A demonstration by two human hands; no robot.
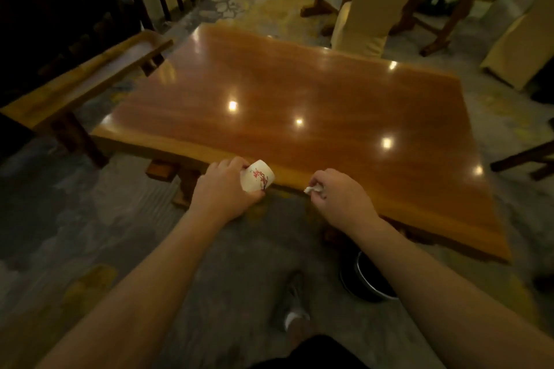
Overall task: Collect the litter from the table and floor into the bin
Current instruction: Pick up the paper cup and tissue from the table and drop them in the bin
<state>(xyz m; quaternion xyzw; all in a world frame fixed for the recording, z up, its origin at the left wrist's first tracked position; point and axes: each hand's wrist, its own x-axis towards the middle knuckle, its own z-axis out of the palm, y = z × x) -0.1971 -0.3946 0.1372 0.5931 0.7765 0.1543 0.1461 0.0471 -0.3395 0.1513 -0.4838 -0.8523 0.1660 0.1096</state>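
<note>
My left hand grips a white paper cup printed with a red blossom branch, tilted on its side at the near edge of the wooden table. My right hand pinches a small crumpled white paper scrap over the same edge. A dark round bin with a metal rim stands on the carpet below my right forearm, partly hidden by it.
A wooden bench runs along the table's left side. A cloth-covered chair stands at the far edge, with another table behind it. My shoe rests on the patterned carpet left of the bin.
</note>
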